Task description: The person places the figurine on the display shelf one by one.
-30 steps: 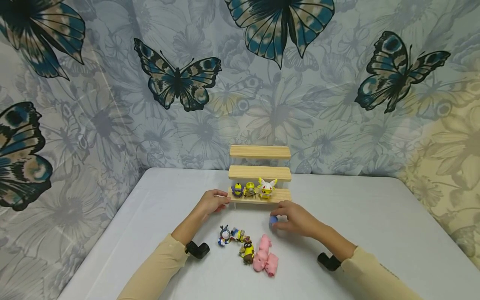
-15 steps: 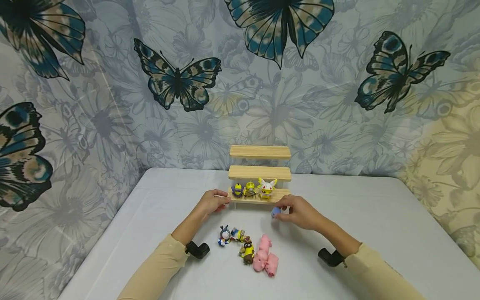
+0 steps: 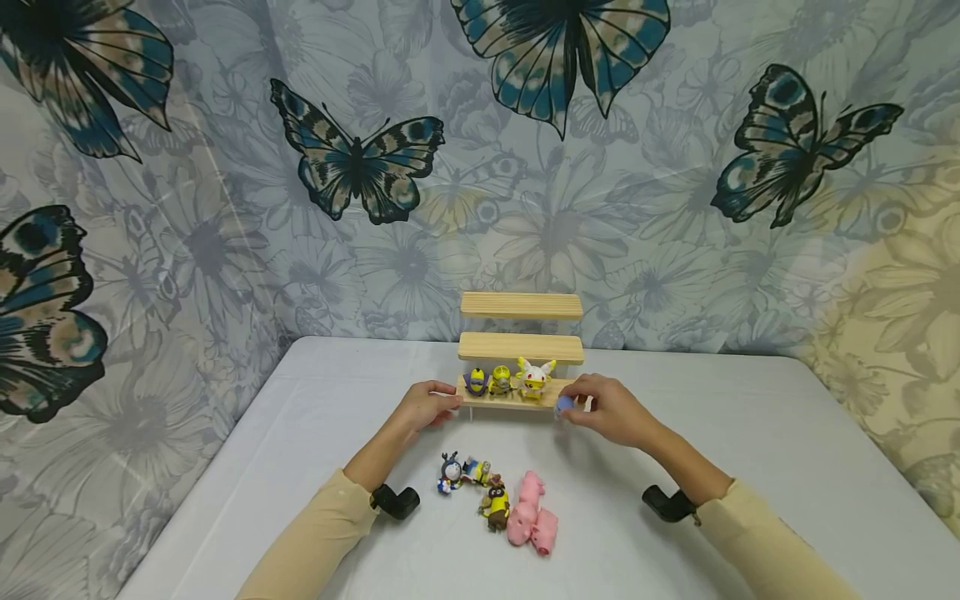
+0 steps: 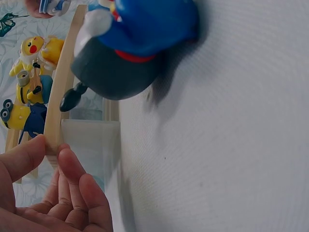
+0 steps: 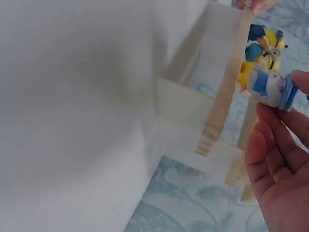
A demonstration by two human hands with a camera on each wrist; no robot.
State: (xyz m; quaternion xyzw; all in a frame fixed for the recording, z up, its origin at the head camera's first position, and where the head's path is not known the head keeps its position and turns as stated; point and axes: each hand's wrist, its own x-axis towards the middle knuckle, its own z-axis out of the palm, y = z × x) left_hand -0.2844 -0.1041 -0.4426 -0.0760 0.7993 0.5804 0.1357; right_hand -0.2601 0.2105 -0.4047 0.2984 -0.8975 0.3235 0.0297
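A three-step wooden shelf (image 3: 521, 348) stands at the back of the white table (image 3: 750, 467). On its lowest step are a purple figure (image 3: 476, 382), a yellow minion (image 3: 499, 381) and a yellow-and-white eared figure (image 3: 535, 377). My left hand (image 3: 441, 399) grips the left end of that step; in the left wrist view thumb and fingers (image 4: 67, 169) pinch the wooden edge (image 4: 60, 106). At the step's right end my right hand (image 3: 582, 405) pinches a small blue-and-white figure (image 3: 565, 404), which the right wrist view shows as the figure (image 5: 270, 87) held beside the step (image 5: 223, 104).
Loose figures lie on the table in front of the shelf: a blue-and-white one (image 3: 450, 472), a small yellow one (image 3: 476, 469), a brown-and-yellow minion (image 3: 495, 504) and pink pigs (image 3: 531, 523). A butterfly-print cloth (image 3: 360, 167) hangs behind the table.
My right hand has lifted the small blue-and-white figure from the table and carried it up to the right end of the lowest step. My left hand has stayed on the shelf.
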